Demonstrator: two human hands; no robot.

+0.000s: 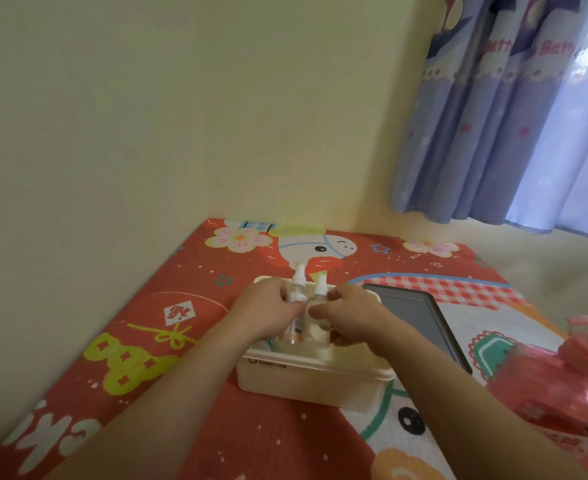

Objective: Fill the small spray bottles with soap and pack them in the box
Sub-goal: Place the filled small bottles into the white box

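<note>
From the head camera, looking forward and down, a cream plastic box (315,379) sits on a red cartoon-printed mat (168,344) spread on the floor in the corner of a room with pale yellow walls. Both forearms reach in from the bottom edge and meet over the box. The left hand (268,311) has its fingers curled round a small clear spray bottle with a white nozzle (297,292), which stands upright with its base down inside the box. The right hand (349,315) pinches a second small spray bottle (318,306) between thumb and fingers; it too stands upright in the box, just beside the first, the two bottles touching or nearly so. Their lower halves look clear with a faint tint, and how full they are cannot be told through the blur. Just to the right of the box lies a dark grey flat lid (420,320), one edge close against the box. At the right edge of the picture, near the right forearm, stands a large pink bottle with a pink cap (562,386), partly cut off and blurred. Behind it all, a blue patterned curtain (500,126) hangs at the upper right.
</note>
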